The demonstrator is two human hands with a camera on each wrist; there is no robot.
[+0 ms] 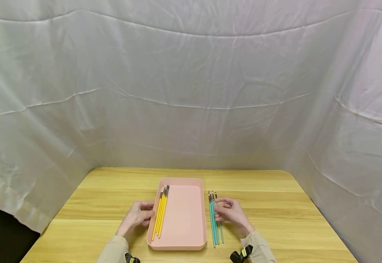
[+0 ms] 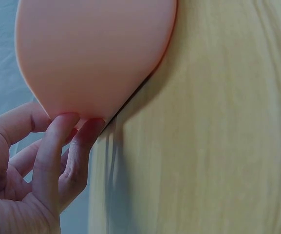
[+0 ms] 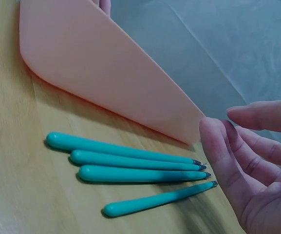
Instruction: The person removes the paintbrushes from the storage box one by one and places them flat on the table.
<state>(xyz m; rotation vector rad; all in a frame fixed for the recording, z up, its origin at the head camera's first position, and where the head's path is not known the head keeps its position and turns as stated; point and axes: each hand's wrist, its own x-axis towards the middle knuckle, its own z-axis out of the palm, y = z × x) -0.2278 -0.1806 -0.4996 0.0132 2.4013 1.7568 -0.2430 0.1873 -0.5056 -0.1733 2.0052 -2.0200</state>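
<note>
Left fingers (image 2: pixel 47 163) seemingly pinch tray (image 1: pixel 181 217) — only head view shows yellow brushes (image 1: pixel 160 216).

Smooth plastic-looking tray (image 1: pixel 184 219), glossy teal brush handles (image 3: pixel 140 174), wood-grained tabletop (image 1: pixel 259 190), creased satiny cloth (image 1: pixel 191 73)

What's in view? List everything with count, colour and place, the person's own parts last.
Tray: one, pink, on the table near its front edge
Yellow brushes: at least three (overlapping), yellow handles, along the tray's left side, inside
Teal brushes: four, teal handles, on the table right of the tray
Table: one, light wood, under the tray
Cloth: count unclear, grey-white, behind and beside the table
Wrist devices: two, black with yellow, at the wrists
Sleeves: two, beige, bottom of the head view
Left hand: one, bare, touching the tray's left wall
Right hand: one, bare, beside the teal brushes
</note>
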